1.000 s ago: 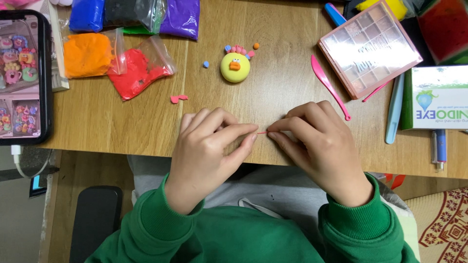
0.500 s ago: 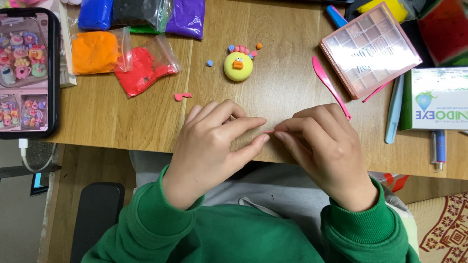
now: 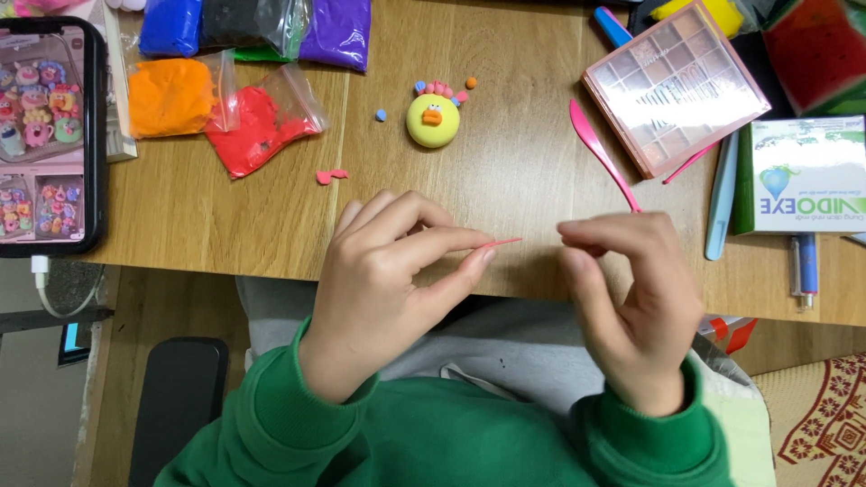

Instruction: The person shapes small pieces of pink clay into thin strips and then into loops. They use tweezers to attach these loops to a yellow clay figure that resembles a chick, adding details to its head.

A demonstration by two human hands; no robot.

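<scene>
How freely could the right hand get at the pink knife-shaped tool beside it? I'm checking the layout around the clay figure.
Probably yes. The right hand hovers just below the lower tip of the pink knife-shaped tool, with only bare table between them. Its fingers look empty, since the left hand pinches the thin pink strand.

Bare table point(image 3: 505, 180) lies open between the yellow clay duck point(image 3: 432, 120) and pink knife point(image 3: 603, 155).

Wooden table point(image 3: 505, 180), clay bags point(image 3: 262, 126), yellow clay figure point(image 3: 433, 120), phone point(image 3: 45, 135), pink compartment box point(image 3: 675, 86)
</scene>
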